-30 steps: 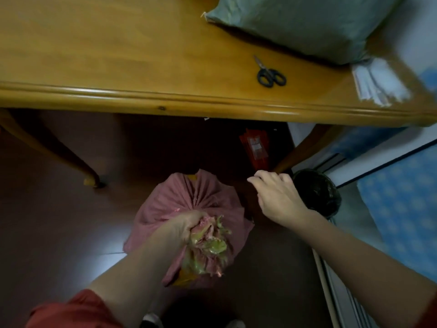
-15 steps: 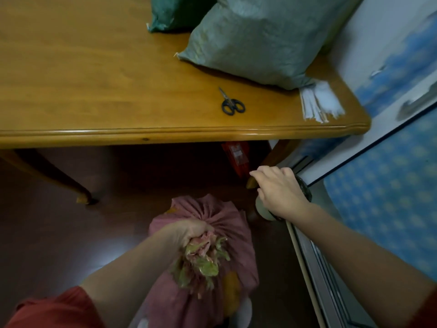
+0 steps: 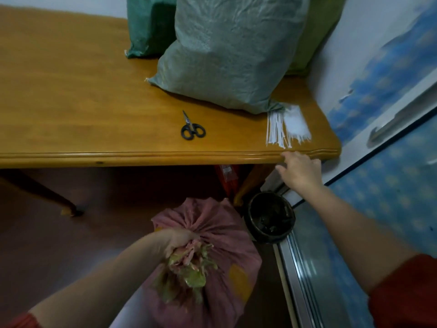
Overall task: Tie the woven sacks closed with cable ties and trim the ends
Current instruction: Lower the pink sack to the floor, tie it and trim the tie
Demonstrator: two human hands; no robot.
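Observation:
A pink woven sack (image 3: 220,235) stands on the floor in front of me. My left hand (image 3: 177,239) grips its gathered neck, and the frayed green-pink mouth sticks out below the fist. My right hand (image 3: 299,170) is stretched out with loose fingers at the front edge of the wooden table (image 3: 71,100), just below a bundle of white cable ties (image 3: 283,129), and holds nothing. Black scissors (image 3: 192,129) lie on the table to the left of the ties.
A grey-green woven sack (image 3: 227,53) lies on the table with darker green sacks (image 3: 149,27) behind it. A dark round bin (image 3: 269,216) sits on the floor right of the pink sack. A sliding door track (image 3: 300,275) and blue wall lie to the right.
My right hand has risen from beside the sack up to the table's front edge near the cable ties. My left hand keeps its grip on the sack neck; my view tilted up.

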